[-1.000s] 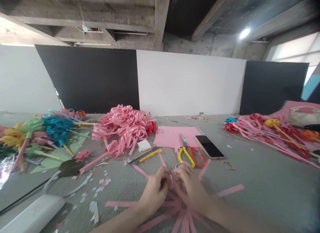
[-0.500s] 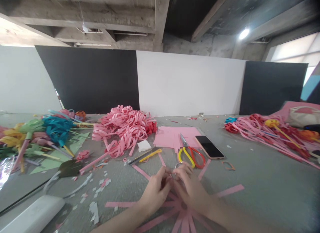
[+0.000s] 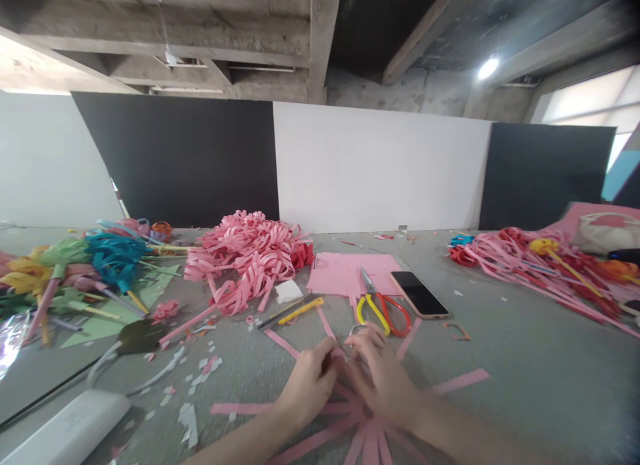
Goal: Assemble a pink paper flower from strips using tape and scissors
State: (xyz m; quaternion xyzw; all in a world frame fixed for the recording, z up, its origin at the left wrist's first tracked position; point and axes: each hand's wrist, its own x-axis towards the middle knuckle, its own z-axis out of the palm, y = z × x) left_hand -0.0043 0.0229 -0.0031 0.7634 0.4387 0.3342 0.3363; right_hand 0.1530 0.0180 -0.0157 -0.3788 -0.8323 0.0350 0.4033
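Pink paper strips spread out like a star on the grey table in front of me, joined near the middle. Above that centre, my left hand is closed, thumb and fingers pinching a pink strip. Close beside it on the right, my right hand has its fingers curled on the same pink paper; its fingertips are partly hidden. Just beyond the right hand lie scissors with one yellow and one red handle, next to a yellow utility knife on the left.
Behind the scissors are pink paper sheets and a phone. A heap of curled pink paper stands to the left, with coloured paper flowers further out. More strips lie right. A white power strip sits front left among scraps.
My left hand has shifted slightly left, so a small gap with pink paper shows between the hands. The right hand stays nearly in place.
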